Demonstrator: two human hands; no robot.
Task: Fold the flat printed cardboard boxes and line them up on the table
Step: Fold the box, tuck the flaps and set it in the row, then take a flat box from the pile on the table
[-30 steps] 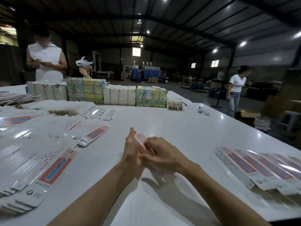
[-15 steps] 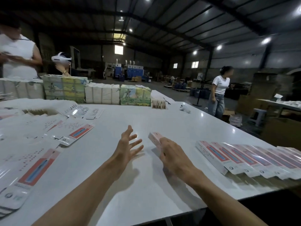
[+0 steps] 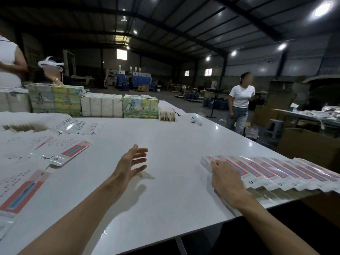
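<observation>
Dim warehouse hall under a dark steel roof (image 3: 184, 24), lit by round ceiling lamps (image 3: 322, 9).
Glossy white tabletop (image 3: 174, 137) beneath the left hand (image 3: 128, 162); far beyond it, bare grey floor (image 3: 165, 96), blue machines (image 3: 137, 79) against the back wall, one bright window (image 3: 121, 54) high above them. Beyond the right hand (image 3: 226, 177), two smaller windows (image 3: 208, 72) in the side wall, a grey stool (image 3: 276, 126), a brown carton (image 3: 309, 142) and a second, cluttered table (image 3: 301, 115). Lamplight glinting off the tabletop's far edge.

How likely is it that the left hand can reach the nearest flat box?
Probably yes: the left hand is open and empty, with only bare table between it and the flat box.
</observation>
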